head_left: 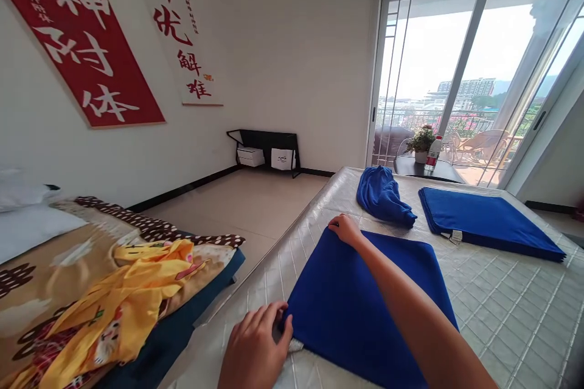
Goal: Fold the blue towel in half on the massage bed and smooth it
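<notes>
A blue folded cloth (337,298) lies flat on the quilted mattress in front of me. My right hand (345,230) reaches across it, its fingers closed on the far left corner. At the near left corner, the curled fingers and thumb of my left hand (258,340) close on the cloth's edge, where a pale tag (295,345) sticks out. Beyond the cloth is a crumpled blue cloth (383,196). To the right rests a neat stack of folded blue cloth (490,219) with a white label at its near left corner.
The silver-grey mattress (497,310) carries the blue cloths. On the left, a patterned bed (86,249) holds a yellow printed garment (137,285). A small table (426,169) with a plant and bottle (433,154) stands before sliding glass doors. A low black rack (269,138) is by the wall.
</notes>
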Motion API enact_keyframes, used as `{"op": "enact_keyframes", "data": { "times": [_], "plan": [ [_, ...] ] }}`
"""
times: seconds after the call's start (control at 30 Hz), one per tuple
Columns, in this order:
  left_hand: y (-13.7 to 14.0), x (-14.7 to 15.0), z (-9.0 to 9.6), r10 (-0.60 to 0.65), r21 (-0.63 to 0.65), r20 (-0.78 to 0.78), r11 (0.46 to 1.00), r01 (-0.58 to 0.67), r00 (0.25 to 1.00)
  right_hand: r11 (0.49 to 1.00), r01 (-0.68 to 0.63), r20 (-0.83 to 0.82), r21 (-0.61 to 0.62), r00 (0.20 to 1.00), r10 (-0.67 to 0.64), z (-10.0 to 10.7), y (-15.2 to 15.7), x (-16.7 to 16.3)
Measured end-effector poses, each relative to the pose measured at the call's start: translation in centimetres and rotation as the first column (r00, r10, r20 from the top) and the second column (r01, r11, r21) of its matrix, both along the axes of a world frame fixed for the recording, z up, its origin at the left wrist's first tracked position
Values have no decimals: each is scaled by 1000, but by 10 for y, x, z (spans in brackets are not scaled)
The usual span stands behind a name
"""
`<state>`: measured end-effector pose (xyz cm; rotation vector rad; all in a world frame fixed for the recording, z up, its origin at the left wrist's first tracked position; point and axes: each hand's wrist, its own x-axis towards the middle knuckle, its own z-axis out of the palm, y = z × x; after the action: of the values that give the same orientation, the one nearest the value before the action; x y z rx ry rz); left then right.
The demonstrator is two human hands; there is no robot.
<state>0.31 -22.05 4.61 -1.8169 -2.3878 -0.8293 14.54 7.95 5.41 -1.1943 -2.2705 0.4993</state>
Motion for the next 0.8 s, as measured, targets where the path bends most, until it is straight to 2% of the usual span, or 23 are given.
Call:
{"op": "enact_keyframes", "data": {
  "times": [0.1, 0.2, 0.37, 0.43, 0.53, 0.67, 0.73, 0.8],
  "plan": [
    [2, -4, 1, 0, -68, 48, 998, 4, 999, 1000, 15, -41, 14, 999, -14, 8, -9, 4],
    [3, -5, 4, -6, -105, 70, 994, 13, 998, 999, 40, -113, 32, 993, -37, 26, -23, 21],
    [0, 0, 10, -54, -30, 74, 998, 57, 996, 992, -1, -392, 130, 918, 52, 85, -62, 90],
    [-1, 3, 22, -97, 59, 79, 994, 92, 992, 980, -18, -405, 199, 909, 99, 116, -86, 126],
    [-5, 11, 66, -154, 231, -4, 961, 151, 988, 963, 7, -388, 271, 916, 103, 164, -131, 179],
    [-26, 34, 158, -146, 434, -297, 860, 270, 944, 932, 95, -442, 349, 894, 74, 224, -197, 246],
    [-39, 49, 203, -138, 494, -414, 797, 349, 900, 907, 171, -483, 385, 875, 40, 246, -227, 275],
    [-49, 64, 239, -137, 535, -472, 741, 406, 871, 882, 245, -526, 403, 851, 3, 261, -254, 301]
  ]
}}
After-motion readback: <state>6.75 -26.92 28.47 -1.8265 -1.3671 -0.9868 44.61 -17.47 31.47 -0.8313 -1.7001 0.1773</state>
